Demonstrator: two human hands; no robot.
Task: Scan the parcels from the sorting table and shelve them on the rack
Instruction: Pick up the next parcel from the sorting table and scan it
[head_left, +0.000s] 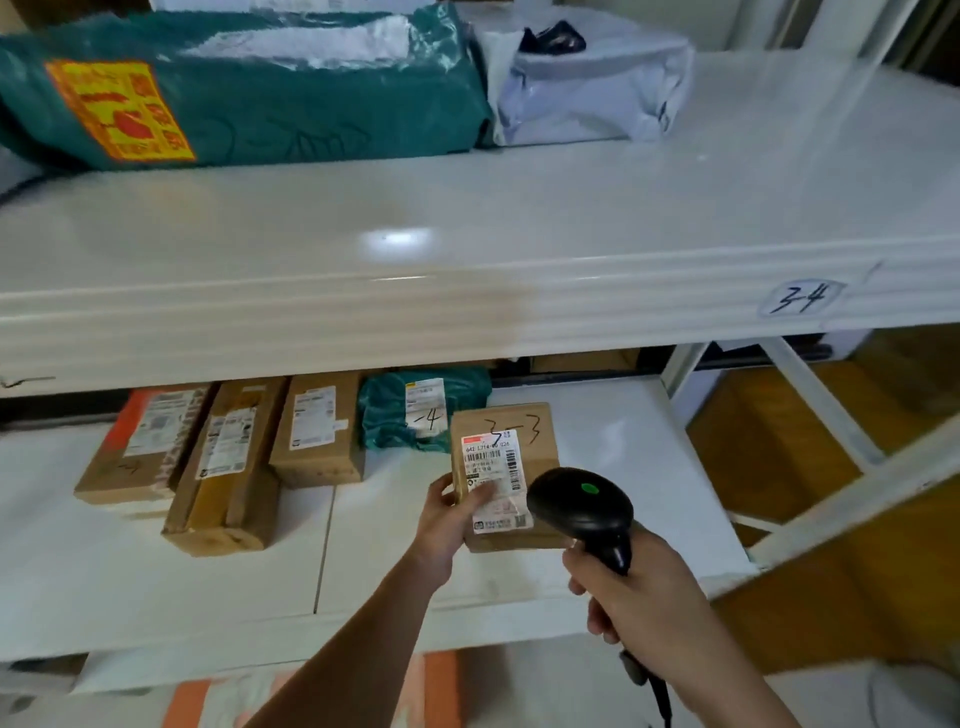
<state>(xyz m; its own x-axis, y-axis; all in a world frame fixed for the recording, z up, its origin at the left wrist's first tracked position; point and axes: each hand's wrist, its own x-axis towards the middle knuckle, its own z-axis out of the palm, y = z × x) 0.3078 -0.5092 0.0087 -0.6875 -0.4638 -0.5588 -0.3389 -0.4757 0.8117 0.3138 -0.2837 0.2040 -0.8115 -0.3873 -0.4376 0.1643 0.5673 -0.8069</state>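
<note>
A small brown cardboard parcel marked "3-3" with a white barcode label lies over the lower white rack shelf. My left hand grips its near left edge, thumb on the label. My right hand holds a black barcode scanner by the handle, its head just right of the label with a green light lit on top.
Three brown boxes and a green bag parcel lie on the same shelf to the left. The upper shelf, tagged "34", carries a large green bag and a white bag. A white rack post slants at right.
</note>
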